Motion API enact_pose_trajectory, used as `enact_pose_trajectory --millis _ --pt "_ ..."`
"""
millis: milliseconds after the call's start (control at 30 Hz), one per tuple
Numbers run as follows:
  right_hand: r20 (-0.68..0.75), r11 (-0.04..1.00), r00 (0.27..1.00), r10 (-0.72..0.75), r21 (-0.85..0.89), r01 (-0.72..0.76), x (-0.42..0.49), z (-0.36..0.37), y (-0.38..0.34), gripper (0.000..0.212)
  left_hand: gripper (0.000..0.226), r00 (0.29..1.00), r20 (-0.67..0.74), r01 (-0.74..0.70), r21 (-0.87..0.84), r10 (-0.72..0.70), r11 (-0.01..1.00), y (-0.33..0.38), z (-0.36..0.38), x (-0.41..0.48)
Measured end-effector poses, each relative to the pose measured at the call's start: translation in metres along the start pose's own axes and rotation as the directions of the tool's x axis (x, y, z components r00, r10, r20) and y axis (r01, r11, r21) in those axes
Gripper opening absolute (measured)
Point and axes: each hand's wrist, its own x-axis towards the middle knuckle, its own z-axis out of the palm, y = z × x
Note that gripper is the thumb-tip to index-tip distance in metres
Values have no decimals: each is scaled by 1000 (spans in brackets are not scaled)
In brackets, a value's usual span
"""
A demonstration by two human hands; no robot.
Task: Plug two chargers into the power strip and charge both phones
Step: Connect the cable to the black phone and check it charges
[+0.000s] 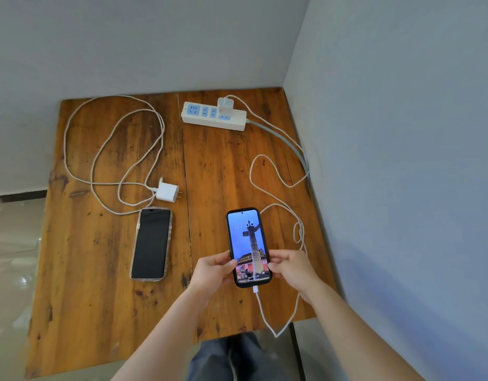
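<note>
Hands gripped lit phone (pixel 249 247) near table's (pixel 105 312) front-right edge: left hand (pixel 213 272) and right hand (pixel 290 270) fingers pinched its sides, cable (pixel 265 312) plugged in. Plugged charger (pixel 224 105) in power strip (pixel 214 116) by wall corner. Spare charger (pixel 168 191), dark phone (pixel 151 244) lay centre-left on knotty wood planks; open room front-left.

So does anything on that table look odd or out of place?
Nothing is damaged or spilled. The second charger lies unplugged on the wooden table, its cable in loose, overlapping loops, beside the dark phone. The lit phone, held by the left hand and right hand, has a cable sagging off the table's front edge.
</note>
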Motion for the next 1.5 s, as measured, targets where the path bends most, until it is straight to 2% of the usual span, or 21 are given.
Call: enact_pose_trajectory --millis 233,467,667,900,1000,1100,1300,1400,1500 --pt "-27 994 997 68 -81 -70 18 11 17 42 42 985 -146 97 42 -90 994 -16 8 22" --pt "-35 967 999 -36 -253 26 19 16 15 34 41 955 -272 137 48 -120 989 -22 13 24" --pt "-22 943 996 -82 -325 70 21 27 14 37 36 919 -380 134 44 -107 990 -29 5 18" --pt "-12 904 992 -126 -413 110 18 32 9 40 34 924 -381 87 89 -47 992 -31 2 11" --pt "-43 883 978 -205 -440 166 18 36 -9 37 37 922 -386 46 135 10 990 -22 -9 8" --pt "-49 848 953 -299 -471 242 22 49 -38 33 37 893 -438 -29 185 109 982 0 -31 6" --pt "48 783 909 -415 -489 384 44 106 -108 34 30 819 -488 -139 341 302 930 41 -110 22" --pt "29 729 878 -478 -544 415 64 142 -142 38 28 758 -471 -148 548 450 823 55 -152 43" --pt "9 632 842 -539 -657 412 87 176 -167 50 29 744 -345 -182 719 572 671 61 -185 70"
